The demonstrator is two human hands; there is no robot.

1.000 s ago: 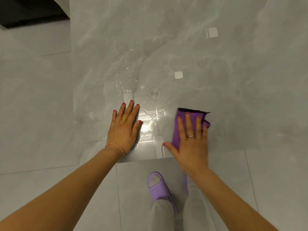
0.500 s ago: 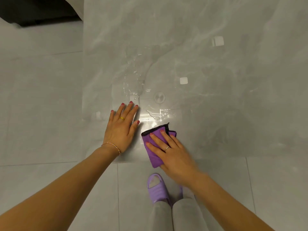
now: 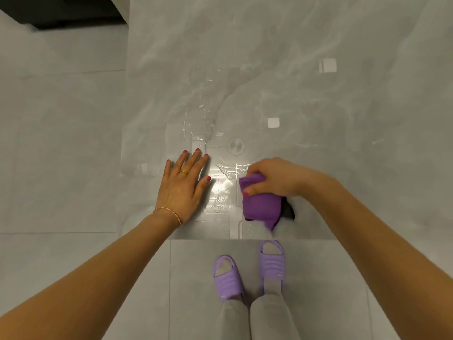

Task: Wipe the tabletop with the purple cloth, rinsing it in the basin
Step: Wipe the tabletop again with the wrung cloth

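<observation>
Your right hand [image 3: 277, 177] has its fingers [image 3: 255, 188] curled around the bunched purple cloth [image 3: 261, 204], which hangs below them toward the near desk [image 3: 318, 148] edge. Left hand [image 3: 182, 185] lies flat, holding nothing. Wet patch [image 3: 223, 190] sits between both hands, left of the cloth.

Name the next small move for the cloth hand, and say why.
Probably sweep the cloth left over the wet streaks. The right hand grips it bunched beside them, and the left hand lies flat on the tabletop.
</observation>
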